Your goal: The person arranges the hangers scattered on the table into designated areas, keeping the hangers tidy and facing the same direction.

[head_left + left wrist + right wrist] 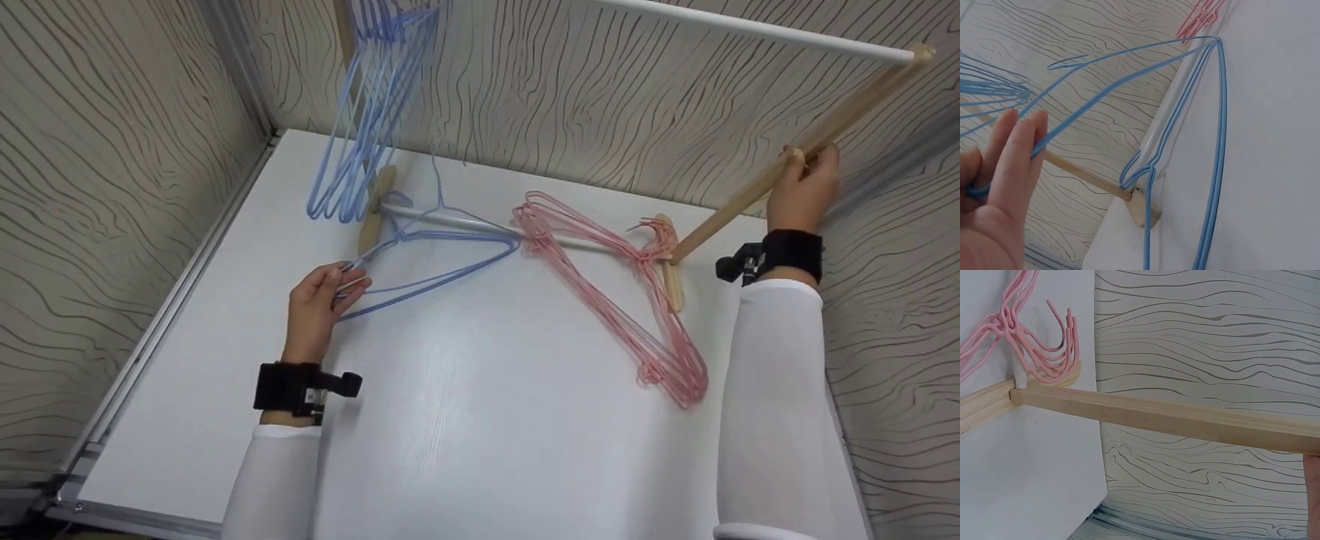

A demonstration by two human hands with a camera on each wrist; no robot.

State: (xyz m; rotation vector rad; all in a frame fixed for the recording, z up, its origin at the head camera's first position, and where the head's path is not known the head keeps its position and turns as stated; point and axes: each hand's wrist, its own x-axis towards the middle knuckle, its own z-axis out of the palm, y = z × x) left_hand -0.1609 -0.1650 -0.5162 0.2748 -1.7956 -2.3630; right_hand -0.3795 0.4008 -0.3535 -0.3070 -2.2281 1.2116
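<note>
My left hand (319,300) pinches a thin blue hanger (439,204) near one of its corners. In the left wrist view, this hanger (1112,87) slants up from the fingers, its hook toward the back wall. Other blue hangers (457,237) lie under it on the white table, against the rack's low white bar (442,218). The right hand (804,187) grips the rack's right wooden post (851,112) partway up. Only an edge of that hand shows in the right wrist view, beside the post (1185,417).
Pink hangers (600,307) lie in a bundle by the post's foot, across the low bar. Several blue hangers (367,127) hang at the rack's left side. A white top rail (757,30) runs along the wood-patterned wall (570,105). The white table (480,420) spreads in front.
</note>
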